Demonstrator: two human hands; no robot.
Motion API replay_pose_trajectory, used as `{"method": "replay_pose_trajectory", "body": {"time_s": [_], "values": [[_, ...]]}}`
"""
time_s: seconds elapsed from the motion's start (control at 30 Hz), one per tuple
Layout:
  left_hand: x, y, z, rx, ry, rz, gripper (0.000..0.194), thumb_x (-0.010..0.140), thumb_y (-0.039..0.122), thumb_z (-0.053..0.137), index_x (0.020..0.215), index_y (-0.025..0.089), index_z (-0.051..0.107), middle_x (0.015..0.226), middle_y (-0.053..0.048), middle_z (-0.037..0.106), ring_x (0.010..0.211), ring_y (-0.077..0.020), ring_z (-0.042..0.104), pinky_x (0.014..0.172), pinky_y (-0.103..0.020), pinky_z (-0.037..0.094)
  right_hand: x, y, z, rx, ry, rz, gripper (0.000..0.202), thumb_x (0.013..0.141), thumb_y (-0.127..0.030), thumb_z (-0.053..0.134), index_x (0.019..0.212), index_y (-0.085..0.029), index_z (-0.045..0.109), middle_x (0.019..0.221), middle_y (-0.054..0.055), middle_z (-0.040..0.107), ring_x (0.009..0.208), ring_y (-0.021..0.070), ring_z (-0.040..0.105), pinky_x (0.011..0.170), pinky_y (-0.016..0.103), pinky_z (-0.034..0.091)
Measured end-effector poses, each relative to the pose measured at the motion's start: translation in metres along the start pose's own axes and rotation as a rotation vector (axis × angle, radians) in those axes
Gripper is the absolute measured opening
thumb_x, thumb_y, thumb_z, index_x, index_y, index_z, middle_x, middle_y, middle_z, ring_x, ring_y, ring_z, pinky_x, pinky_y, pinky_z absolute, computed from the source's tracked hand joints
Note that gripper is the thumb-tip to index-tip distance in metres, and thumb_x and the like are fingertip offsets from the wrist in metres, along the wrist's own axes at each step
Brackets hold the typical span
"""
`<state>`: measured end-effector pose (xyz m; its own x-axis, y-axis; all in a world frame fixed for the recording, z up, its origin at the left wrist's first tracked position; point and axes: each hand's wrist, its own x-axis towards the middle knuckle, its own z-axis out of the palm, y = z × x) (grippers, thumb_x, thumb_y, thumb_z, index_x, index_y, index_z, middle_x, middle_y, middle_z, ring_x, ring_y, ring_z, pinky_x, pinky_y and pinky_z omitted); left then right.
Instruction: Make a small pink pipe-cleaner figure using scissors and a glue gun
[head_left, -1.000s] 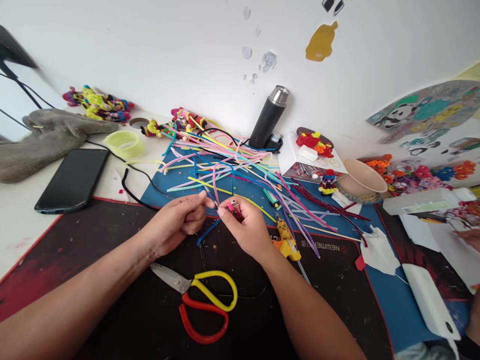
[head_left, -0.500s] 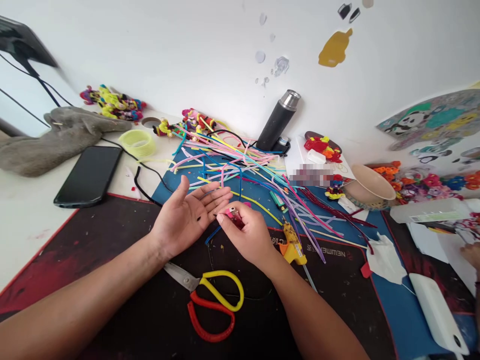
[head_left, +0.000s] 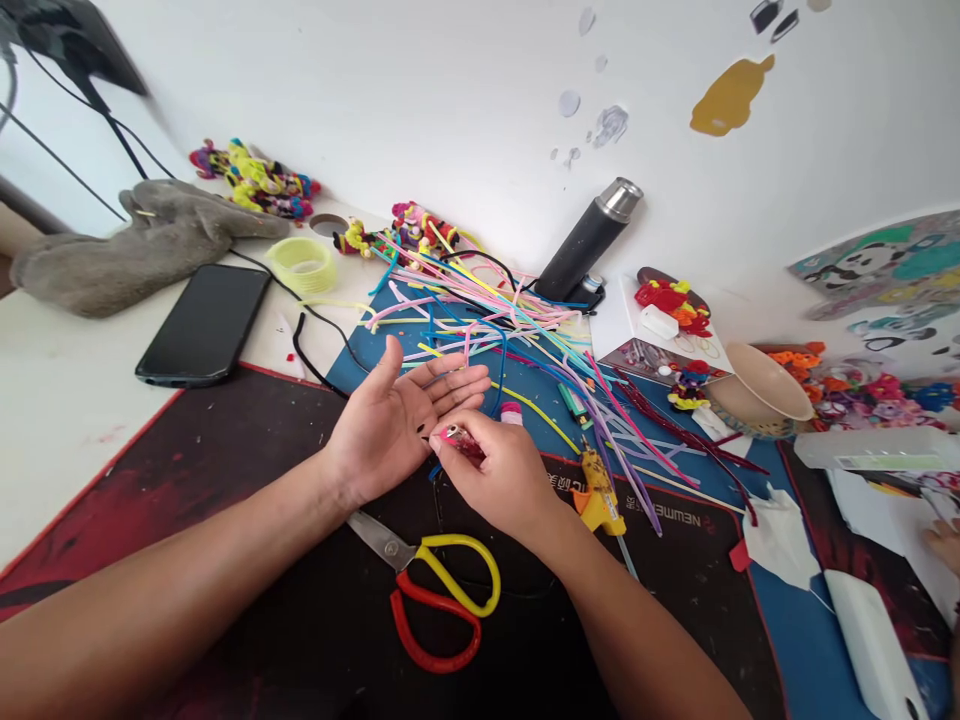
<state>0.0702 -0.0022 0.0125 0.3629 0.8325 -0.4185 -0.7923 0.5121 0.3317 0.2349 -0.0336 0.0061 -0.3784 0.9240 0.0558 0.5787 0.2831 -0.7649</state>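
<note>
My left hand (head_left: pixel 386 430) is open, palm up, with its fingers spread and a tiny black piece (head_left: pixel 421 428) lying on the palm. Beside it, my right hand (head_left: pixel 495 470) is closed around a small pink and red object (head_left: pixel 463 441), whose full shape is hidden by the fingers. The right fingertips are at the left palm, close to the black piece. Below both hands lie scissors (head_left: pixel 415 556) with one yellow and one red handle, on a dark mat (head_left: pixel 300 600).
Colourful pipe cleaners (head_left: pixel 487 310) spread behind my hands. A yellow glue gun (head_left: pixel 600 500) lies to the right, a phone (head_left: pixel 204 325) to the left. A black flask (head_left: pixel 589 240) leans at the wall. Another person's hand (head_left: pixel 943 540) shows at the right edge.
The view has shifted, so most things appear further right. The right fingertips and the pink and red object have come closer to the black piece on the left palm.
</note>
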Motion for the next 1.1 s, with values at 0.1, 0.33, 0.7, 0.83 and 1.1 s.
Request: {"method": "replay_pose_trajectory", "body": {"time_s": [0.1, 0.33, 0.7, 0.83, 1.1], "values": [[0.002, -0.001, -0.005, -0.002, -0.022, -0.009, 0.077, 0.114, 0.071, 0.036, 0.111, 0.009, 0.083, 0.125, -0.024, 0.082, 0.121, -0.0316, 0.078, 0.113, -0.043, 0.061, 0.001, 0.001, 0.002, -0.007, 0.012, -0.018, 0.011, 0.103, -0.028, 0.068, 0.103, -0.024, 0.078, 0.085, 0.001, 0.082, 0.068, 0.0163, 0.070, 0.066, 0.027, 0.045], [0.004, -0.005, -0.013, -0.003, -0.093, -0.022, 0.072, 0.111, 0.071, 0.048, 0.111, 0.008, 0.083, 0.126, -0.025, 0.082, 0.123, -0.0330, 0.077, 0.115, -0.044, 0.059, 0.007, -0.006, 0.001, -0.072, 0.010, -0.051, 0.010, 0.101, -0.026, 0.068, 0.102, -0.025, 0.079, 0.091, 0.002, 0.085, 0.076, 0.0189, 0.075, 0.073, 0.029, 0.049], [0.002, -0.003, -0.018, 0.071, -0.100, -0.103, 0.071, 0.110, 0.073, 0.051, 0.122, 0.011, 0.083, 0.146, -0.020, 0.076, 0.139, -0.0340, 0.070, 0.111, -0.040, 0.060, 0.024, -0.016, -0.010, -0.270, -0.071, 0.019, 0.008, 0.101, -0.025, 0.072, 0.103, -0.024, 0.079, 0.092, 0.003, 0.085, 0.077, 0.0209, 0.074, 0.068, 0.031, 0.040], [0.001, -0.002, -0.016, 0.067, -0.093, -0.118, 0.071, 0.111, 0.072, 0.049, 0.124, 0.011, 0.082, 0.144, -0.020, 0.077, 0.138, -0.0333, 0.070, 0.109, -0.039, 0.061, 0.026, -0.018, -0.012, -0.350, -0.102, 0.037, 0.011, 0.103, -0.028, 0.071, 0.106, -0.024, 0.080, 0.096, 0.004, 0.086, 0.082, 0.0230, 0.074, 0.069, 0.032, 0.040], [0.002, -0.001, -0.020, 0.030, -0.111, -0.117, 0.069, 0.111, 0.070, 0.052, 0.127, 0.010, 0.080, 0.143, -0.023, 0.077, 0.136, -0.0342, 0.072, 0.106, -0.039, 0.062, 0.027, -0.019, -0.012, -0.366, -0.097, 0.032, 0.009, 0.102, -0.026, 0.071, 0.102, -0.026, 0.080, 0.094, 0.004, 0.085, 0.080, 0.0225, 0.073, 0.068, 0.031, 0.041]]}}
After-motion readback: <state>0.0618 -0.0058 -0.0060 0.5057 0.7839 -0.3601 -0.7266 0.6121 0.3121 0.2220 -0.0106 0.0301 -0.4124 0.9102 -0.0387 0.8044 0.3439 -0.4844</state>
